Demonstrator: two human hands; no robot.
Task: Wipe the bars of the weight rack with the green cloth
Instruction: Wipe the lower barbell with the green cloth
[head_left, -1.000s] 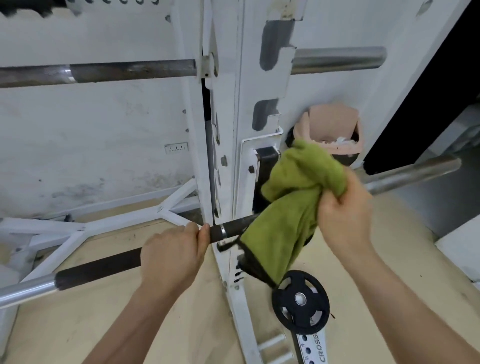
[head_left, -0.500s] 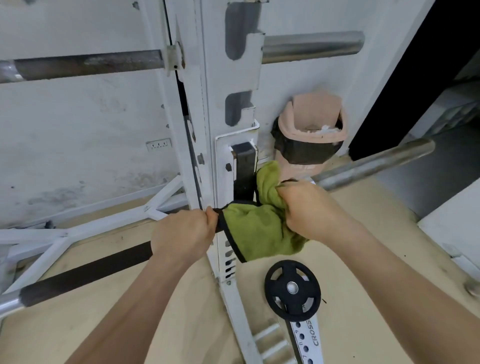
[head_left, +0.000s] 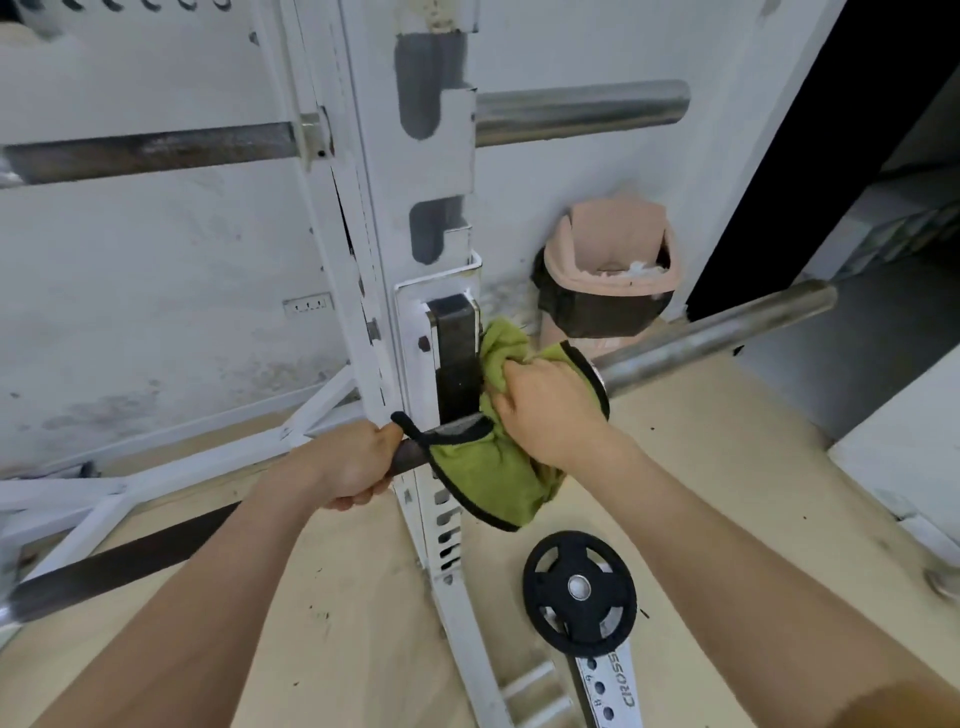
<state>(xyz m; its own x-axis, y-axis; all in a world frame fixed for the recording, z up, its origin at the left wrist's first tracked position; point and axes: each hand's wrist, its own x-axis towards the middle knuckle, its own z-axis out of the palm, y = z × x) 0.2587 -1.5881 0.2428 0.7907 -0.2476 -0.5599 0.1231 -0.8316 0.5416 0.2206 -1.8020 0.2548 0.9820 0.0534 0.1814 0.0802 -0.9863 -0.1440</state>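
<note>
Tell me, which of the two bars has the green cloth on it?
The lower bar: the green cloth is wrapped round it beside the white upright, under the right hand. The upper bar is bare.

A plain weight room.
A white steel rack (head_left: 374, 208) holds an upper bar (head_left: 582, 111) and a lower bar (head_left: 717, 332); a black weight plate (head_left: 579, 592) sits by its foot, a bin (head_left: 608, 280) against the wall (head_left: 156, 286).

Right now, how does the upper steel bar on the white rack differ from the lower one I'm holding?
The upper steel bar sits higher than the lower steel bar. The upper is bare and untouched; the lower carries the green cloth under your right hand, and your left hand grips it. Both have shiny right ends.
</note>
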